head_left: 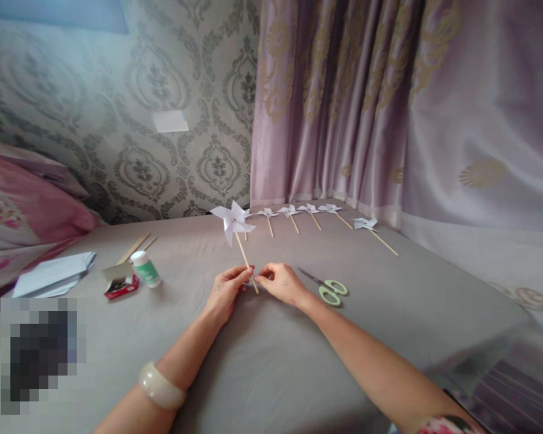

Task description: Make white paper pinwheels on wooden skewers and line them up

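Note:
A white paper pinwheel (234,222) on a thin wooden stick stands tilted in front of me. My left hand (226,290) pinches the lower part of its stick between thumb and fingers. Right beside the stick is my right hand (283,283), its fingers curled and pressed together; what they hold, if anything, is hidden. Green-handled scissors (330,292) lie just to the right of that hand, blades pointing away to the left.
More paper pinwheels (289,211) lie in a row toward the curtain. On the left are a glue bottle (145,269), an open red box (121,286) with small dark contents, wooden sticks (134,247) and stacked white paper (54,274). Behind are a patterned wall and a curtain (335,120).

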Demonstrator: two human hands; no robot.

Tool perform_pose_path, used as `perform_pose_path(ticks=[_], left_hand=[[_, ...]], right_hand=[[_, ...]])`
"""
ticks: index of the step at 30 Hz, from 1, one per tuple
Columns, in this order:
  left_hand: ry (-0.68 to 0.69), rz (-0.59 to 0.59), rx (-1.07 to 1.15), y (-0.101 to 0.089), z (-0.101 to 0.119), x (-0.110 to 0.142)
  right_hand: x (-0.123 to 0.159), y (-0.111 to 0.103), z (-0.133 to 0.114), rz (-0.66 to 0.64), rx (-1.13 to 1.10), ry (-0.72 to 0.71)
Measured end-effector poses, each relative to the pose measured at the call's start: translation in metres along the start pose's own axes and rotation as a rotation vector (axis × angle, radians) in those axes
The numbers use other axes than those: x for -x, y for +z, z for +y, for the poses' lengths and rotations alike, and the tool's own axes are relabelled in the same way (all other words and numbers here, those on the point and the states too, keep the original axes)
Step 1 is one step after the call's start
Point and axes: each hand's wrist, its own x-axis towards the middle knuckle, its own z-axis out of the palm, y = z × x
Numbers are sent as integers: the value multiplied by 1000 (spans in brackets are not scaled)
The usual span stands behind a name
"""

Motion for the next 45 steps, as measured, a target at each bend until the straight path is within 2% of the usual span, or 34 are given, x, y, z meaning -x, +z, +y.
perform_pose_path(ticks=[4,11,19,22,24,28,32,35,39,45], left_hand=[[-6,34,2,-2,0,-3],[-28,-7,-35,2,5,-2],[-6,-76,-138,2,4,-1],[-7,-81,-163,3,4,0],[-19,-68,-166,3,5,0],[-53,-55,-155,5,7,1],[-62,-73,-184,5,7,1],[-62,-72,-203,6,8,1],[-58,-62,-231,8,10,2],[-72,-69,-224,8,10,2]], right_hand=[[-3,5,-1,-41,-53,47],[-2,7,1,-53,-162,105],[3,-5,9,-83,-245,157],[2,-23,21,-46,-288,208],[0,-42,33,26,-264,229],[-2,-87,65,236,69,308],[0,-131,101,354,236,394],[1,-156,122,411,355,468],[0,-173,141,429,473,566],[-7,-174,154,404,573,653]])
